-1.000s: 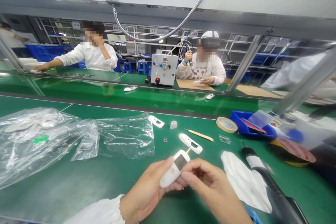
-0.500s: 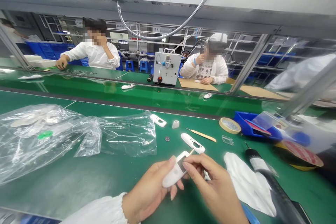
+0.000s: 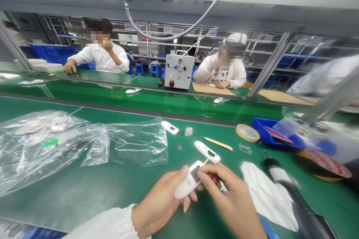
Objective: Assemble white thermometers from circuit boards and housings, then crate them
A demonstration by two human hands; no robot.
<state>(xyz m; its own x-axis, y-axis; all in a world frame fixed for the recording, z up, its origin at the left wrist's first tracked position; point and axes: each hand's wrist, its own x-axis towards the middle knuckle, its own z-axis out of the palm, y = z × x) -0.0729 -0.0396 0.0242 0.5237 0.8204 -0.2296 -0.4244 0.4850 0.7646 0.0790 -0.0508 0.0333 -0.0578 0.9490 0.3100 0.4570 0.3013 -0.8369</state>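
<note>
My left hand [image 3: 165, 198] is wrapped round a white handheld device [image 3: 185, 187] with a dark screen [image 3: 195, 174], holding it tilted above the bench. A thin brass-coloured tip [image 3: 206, 161] shows at the device's upper end. The thumb and forefinger of my right hand [image 3: 228, 190] are pinched together at the screen's right edge; whatever is between them is hidden. Just beyond lies a white shell [image 3: 200, 147] with a cut-out. Further back are a second white shell [image 3: 169, 127], a small white cap [image 3: 189, 131] and a coin-like disc [image 3: 179, 147].
Left: clear plastic bag [image 3: 134, 143] holding white parts. Right: yellow-handled pick [image 3: 218, 143], tape roll [image 3: 248, 133], blue bin [image 3: 265, 127], white cloth [image 3: 266, 194], black electric screwdriver [image 3: 291, 194]. Beyond, white parts lie on a green conveyor [image 3: 157, 101]; co-workers sit across it.
The view has shifted slightly. On the conveyor, the white parts have moved a little to the left. Both my hands keep nearly the same hold at the device.
</note>
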